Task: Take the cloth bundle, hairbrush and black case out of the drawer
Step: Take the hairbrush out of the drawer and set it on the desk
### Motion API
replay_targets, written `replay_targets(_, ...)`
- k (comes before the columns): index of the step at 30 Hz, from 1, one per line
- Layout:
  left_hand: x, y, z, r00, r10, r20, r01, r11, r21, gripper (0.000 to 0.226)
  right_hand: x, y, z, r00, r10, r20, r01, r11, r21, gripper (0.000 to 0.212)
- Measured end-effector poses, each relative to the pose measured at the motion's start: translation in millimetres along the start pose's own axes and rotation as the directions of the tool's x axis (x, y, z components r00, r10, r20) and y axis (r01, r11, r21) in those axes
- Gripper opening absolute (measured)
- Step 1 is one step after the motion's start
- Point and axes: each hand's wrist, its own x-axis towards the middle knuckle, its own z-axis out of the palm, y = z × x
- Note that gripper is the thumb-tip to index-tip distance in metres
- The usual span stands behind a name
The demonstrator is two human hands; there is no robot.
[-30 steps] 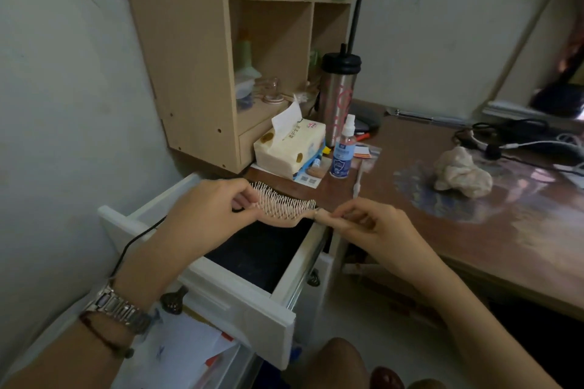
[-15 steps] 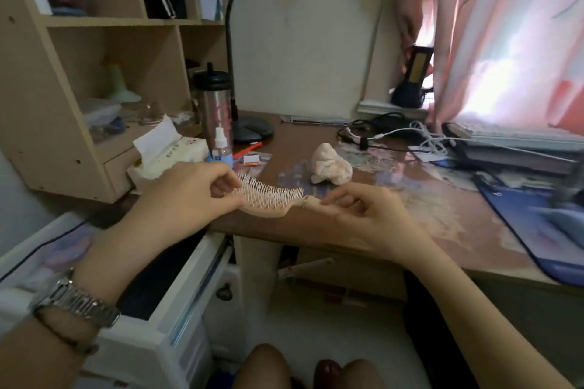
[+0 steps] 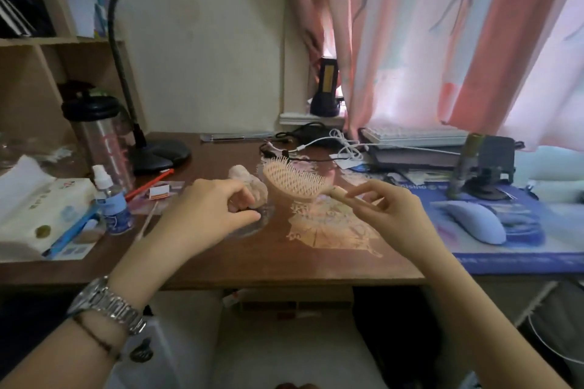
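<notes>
1. Right hand (image 3: 392, 215) at about 3 o'clock from the table's (image 3: 221, 262) middle, fingers (image 3: 366, 189) pinched shut round the handle of the hairbrush (image 3: 295, 181).
2. Hairbrush held just above the table, bristles up, head pointing toward 10 o'clock.
3. Left hand (image 3: 208, 215) at about 9 o'clock from the brush, fingers loosely curled, holding nothing as far as could be seen.
4. Cloth bundle (image 3: 249, 180) lying on the table, just beyond the left hand and just beside the brush head.
5. Drawer and black case out of view.
6. Step in hand, by judgement: setting the brush down beside the bundle.
7. Next, probably: letting go of the handle, then turning toward 8 o'clock for the case.
</notes>
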Motion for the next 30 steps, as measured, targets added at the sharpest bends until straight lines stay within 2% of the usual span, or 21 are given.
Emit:
replay_targets(4, 21.2, 6.1, 22.7, 0.999, -0.001, 0.035, 0.001, 1.000, -0.001, 0.025, 9.3, 36.8, 1.0, 0.988, 0.134, -0.075, -0.141, 0.986, -0.094, 0.011)
replay_targets(10, 41.1, 0.4, 49.9, 0.995, -0.008, 0.100, 0.018, 0.996, -0.093, 0.021, 18.9, 72.2, 11.9, 0.978, 0.195, -0.069, -0.203, 0.967, -0.152, 0.006)
replay_targets(16, 54.4, -8.2, 68.3, 0.985, -0.027, 0.171, 0.046, 0.993, -0.105, 0.020, 28.9, 86.2, 27.1, 0.980, 0.194, -0.053, -0.199, 0.972, -0.122, 0.014)
replay_targets(30, 61.1, -16.9, 82.6, 0.972, -0.040, 0.230, 0.074, 0.988, -0.139, 0.019, 29.7, 92.9, 29.1, 0.982, 0.186, -0.027, -0.188, 0.979, -0.078, 0.017)
